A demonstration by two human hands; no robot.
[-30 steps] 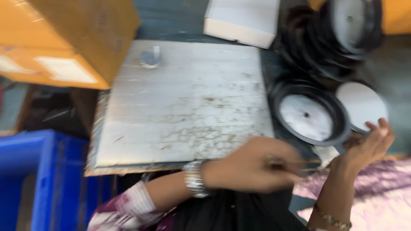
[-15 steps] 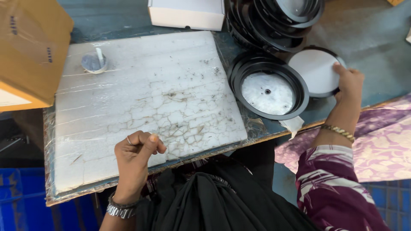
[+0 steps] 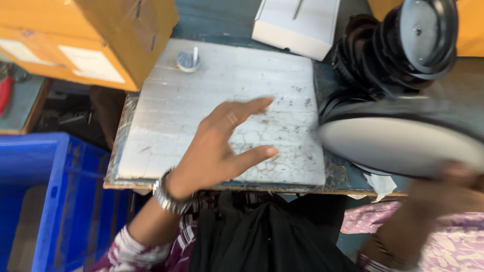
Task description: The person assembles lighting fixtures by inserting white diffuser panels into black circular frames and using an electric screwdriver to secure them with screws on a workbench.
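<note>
A: Right hand (image 3: 456,176)?
B: Blurred, low right. It carries a round disc (image 3: 403,143), pale flat face, dark rim, tilted, held in the air above the right edge of the worktop (image 3: 353,176). The fingers sit at the disc's lower right edge; a grasp, but the exact finger placement is too smeared to tell.

A: Left hand (image 3: 222,146)?
B: Released, fingers (image 3: 252,107) spread wide, palm down over the white board (image 3: 212,90), ring on one finger, metal watch (image 3: 166,194) on the wrist. Holding nothing. Touching or hovering, cannot tell.

A: Disc relative to left fingers?
B: Just to their right, apart, no contact. The disc's left edge is near the board's right edge.

A: Board surface?
B: Flat, square, whitish, cracked coating with dark specks, clear wrap at its edges. A small round cap (image 3: 188,60) with a short stick in it near its far left corner.

A: Rest?
B: Stack of black round rimmed parts (image 3: 398,45) at far right, glossy, leaning. White flat box (image 3: 297,22) at far centre. Brown cardboard carton (image 3: 85,35) at far left with pale labels. Blue plastic crate (image 3: 55,196) low left, beside the worktop. Dark cloth in the lap, patterned purple and white sleeves.
</note>
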